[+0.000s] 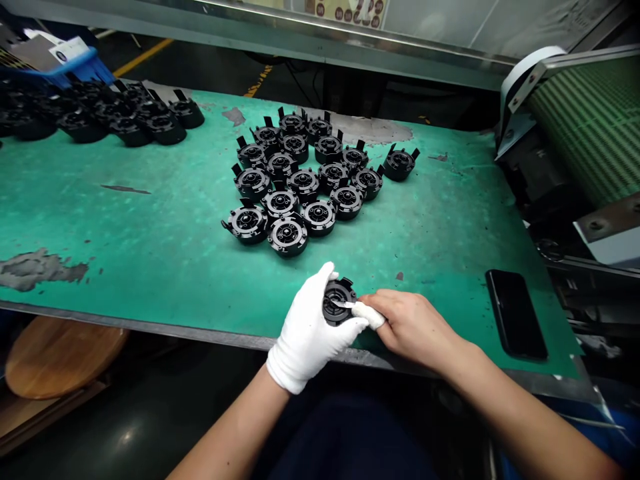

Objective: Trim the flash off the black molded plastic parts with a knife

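Evidently mid-job on one round black part (335,311), held at the table's (175,250) near edge; take it as clock centre. My gloved left hand (311,333) cups it, thumb and fingers curled around the rim, forearm in from between 7 and 8 o'clock. My right hand (415,325), forearm from 4, pinches a thin tool (344,305), tip at the part's face; I judge this one unfinished. Phone (517,315) at 3. Farther, a cluster of like parts (303,181) between 11 and 12, a lone one (399,165) at 1. Farther, a crowd of parts (159,125) at 10. Done or waiting: cannot tell.
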The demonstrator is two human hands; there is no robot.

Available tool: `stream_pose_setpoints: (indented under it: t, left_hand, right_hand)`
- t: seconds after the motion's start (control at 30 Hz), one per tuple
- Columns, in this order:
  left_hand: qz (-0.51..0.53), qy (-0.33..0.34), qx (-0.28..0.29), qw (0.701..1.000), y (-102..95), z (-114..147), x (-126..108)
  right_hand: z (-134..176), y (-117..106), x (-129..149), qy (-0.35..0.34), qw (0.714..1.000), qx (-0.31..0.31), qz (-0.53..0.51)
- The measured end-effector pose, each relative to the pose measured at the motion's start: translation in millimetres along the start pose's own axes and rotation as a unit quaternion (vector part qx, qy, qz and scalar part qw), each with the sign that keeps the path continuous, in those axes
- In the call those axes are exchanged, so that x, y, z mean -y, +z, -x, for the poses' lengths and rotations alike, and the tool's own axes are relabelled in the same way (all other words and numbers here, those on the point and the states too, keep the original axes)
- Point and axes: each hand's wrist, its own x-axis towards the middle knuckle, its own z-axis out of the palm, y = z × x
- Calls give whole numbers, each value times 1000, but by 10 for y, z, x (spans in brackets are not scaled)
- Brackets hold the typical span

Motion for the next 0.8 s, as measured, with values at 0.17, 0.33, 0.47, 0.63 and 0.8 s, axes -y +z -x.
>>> stream_pose_setpoints:
  t: [0.17,0.33,0.47,0.63,0.8]
  left_hand:
    - [-9,10,-15,1000,14,-4,-23]
    - [-19,19,-20,999,16,12,-17]
    - [-14,21,-15,1000,21,22,22]
    - [-31,24,-13,999,24,25,41]
    - [-42,43,-21,998,39,34,78]
  right_hand:
    - [14,26,70,33,999,-20,26]
    - [7,-72,85,39,998,-32,31]
    - [37,-178,69,7,999,-6,40]
    - [32,-234,98,1,997,28,65]
    - [-58,-257,154,49,990,28,127]
